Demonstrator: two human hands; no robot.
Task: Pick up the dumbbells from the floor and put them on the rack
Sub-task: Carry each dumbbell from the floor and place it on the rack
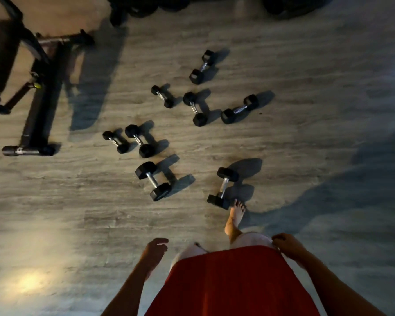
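Both grips empty: left hand (156,249) relaxed open, right hand (285,245) loosely curled; eight dumbbells (153,180) on floor (306,87).

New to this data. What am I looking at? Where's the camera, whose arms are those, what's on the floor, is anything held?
There is no robot here. A person wears one wide-angle camera on the head, looking forward and down, so you see their own body from above. The left hand and right hand hang beside a red shirt, and both hold nothing. On the wood-look floor lie eight black dumbbells. The nearest dumbbell is just ahead of a bare foot. A weight bench stands at the left. The dark equipment along the top edge is too dim to tell whether it is the rack.
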